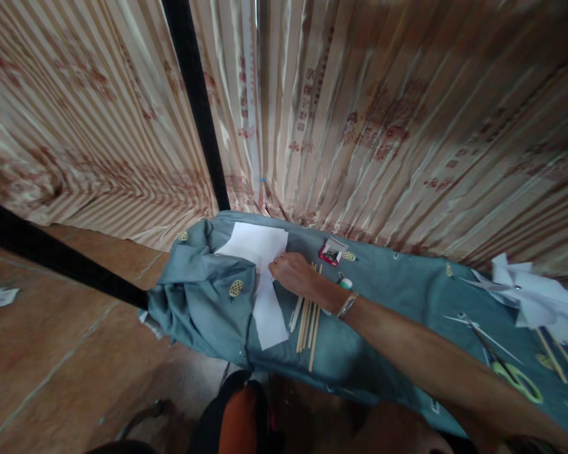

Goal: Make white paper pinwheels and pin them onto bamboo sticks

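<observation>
My right hand (291, 271) reaches in from the lower right, a metal bracelet (347, 304) on its wrist. The fingers are bent, knuckles up, and the fingertips close on the edge of white paper sheets (260, 244) lying on the blue-grey cloth (397, 296). A long strip of the same paper (271, 318) runs toward me beside the hand. Several thin wooden sticks (307, 325) lie under and below the wrist. My left hand is out of view.
A red-and-white packet (330, 254) and a small green-white object (344, 283) lie behind the wrist. At right are green-handled scissors (518, 378), cut paper pieces (532, 293) and more sticks (565, 359). Black poles (196, 107) cross a striped curtain (407, 126). Brown floor (52, 353) lies at left.
</observation>
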A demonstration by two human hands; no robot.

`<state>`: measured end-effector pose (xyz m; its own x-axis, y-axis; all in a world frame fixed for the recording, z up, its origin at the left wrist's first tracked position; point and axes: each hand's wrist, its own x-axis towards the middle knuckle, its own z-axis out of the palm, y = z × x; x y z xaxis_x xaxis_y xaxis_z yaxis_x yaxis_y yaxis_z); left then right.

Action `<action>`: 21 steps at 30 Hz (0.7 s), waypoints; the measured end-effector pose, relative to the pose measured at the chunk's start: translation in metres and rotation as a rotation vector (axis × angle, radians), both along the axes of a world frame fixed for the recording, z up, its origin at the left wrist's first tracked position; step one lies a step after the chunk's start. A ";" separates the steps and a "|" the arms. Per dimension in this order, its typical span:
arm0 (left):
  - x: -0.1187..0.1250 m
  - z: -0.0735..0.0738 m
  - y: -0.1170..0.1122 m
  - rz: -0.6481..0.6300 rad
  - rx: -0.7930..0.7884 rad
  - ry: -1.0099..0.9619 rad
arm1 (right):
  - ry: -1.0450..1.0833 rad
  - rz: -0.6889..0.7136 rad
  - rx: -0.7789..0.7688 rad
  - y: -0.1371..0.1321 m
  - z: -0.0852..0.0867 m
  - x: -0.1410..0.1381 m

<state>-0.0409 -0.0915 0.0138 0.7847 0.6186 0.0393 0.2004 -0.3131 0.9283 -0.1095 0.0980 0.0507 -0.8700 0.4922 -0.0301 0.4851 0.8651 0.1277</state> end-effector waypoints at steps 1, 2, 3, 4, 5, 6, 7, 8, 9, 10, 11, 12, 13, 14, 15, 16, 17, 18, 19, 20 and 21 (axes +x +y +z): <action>0.002 -0.001 0.000 0.006 -0.002 0.006 | 0.011 -0.001 -0.007 0.003 0.000 0.002; 0.004 -0.003 0.000 0.011 -0.003 0.011 | 0.023 -0.001 -0.014 0.004 0.000 0.004; 0.006 -0.005 0.000 0.017 -0.005 0.019 | 0.037 -0.002 -0.019 0.005 0.000 0.006; 0.009 -0.007 0.000 0.020 -0.006 0.027 | 0.049 -0.003 -0.023 0.006 0.002 0.008; 0.012 -0.009 0.000 0.024 -0.009 0.035 | 0.059 -0.005 -0.027 0.005 0.005 0.012; 0.014 -0.011 0.000 0.026 -0.010 0.042 | 0.075 -0.015 -0.030 0.004 0.010 0.016; 0.016 -0.013 0.000 0.028 -0.013 0.047 | 0.097 -0.036 -0.031 0.003 0.017 0.022; 0.017 -0.015 0.000 0.029 -0.014 0.049 | 0.119 -0.065 -0.029 0.002 0.025 0.030; 0.018 -0.017 0.000 0.032 -0.015 0.048 | 0.165 -0.119 -0.023 0.001 0.034 0.040; 0.019 -0.018 0.000 0.036 -0.016 0.045 | 0.201 -0.172 -0.005 0.001 0.043 0.053; 0.019 -0.018 0.000 0.040 -0.014 0.040 | 0.222 -0.224 0.011 0.000 0.053 0.068; 0.020 -0.018 0.001 0.075 -0.012 0.042 | 0.243 -0.276 0.025 0.000 0.062 0.087; 0.020 -0.016 0.002 0.096 -0.010 0.050 | 0.289 -0.342 0.044 -0.002 0.070 0.108; 0.020 -0.014 0.004 0.123 0.000 0.054 | 0.427 -0.420 0.059 -0.005 0.078 0.132; 0.020 -0.011 0.006 0.148 0.005 0.060 | 0.570 -0.491 0.088 -0.010 0.084 0.156; 0.020 -0.009 0.009 0.157 0.002 0.066 | 0.681 -0.555 0.109 -0.017 0.089 0.180; 0.018 -0.006 0.013 0.169 0.018 0.048 | 0.776 -0.626 0.135 -0.026 0.093 0.202; 0.016 -0.003 0.017 0.206 0.043 0.041 | 0.855 -0.694 0.174 -0.037 0.096 0.223; 0.013 -0.001 0.022 0.256 0.089 0.027 | 0.916 -0.746 0.217 -0.050 0.099 0.241; 0.010 0.000 0.028 0.283 0.162 0.012 | 0.962 -0.790 0.270 -0.063 0.101 0.256; 0.006 0.001 0.034 0.314 0.255 0.014 | 0.998 -0.821 0.331 -0.077 0.102 0.267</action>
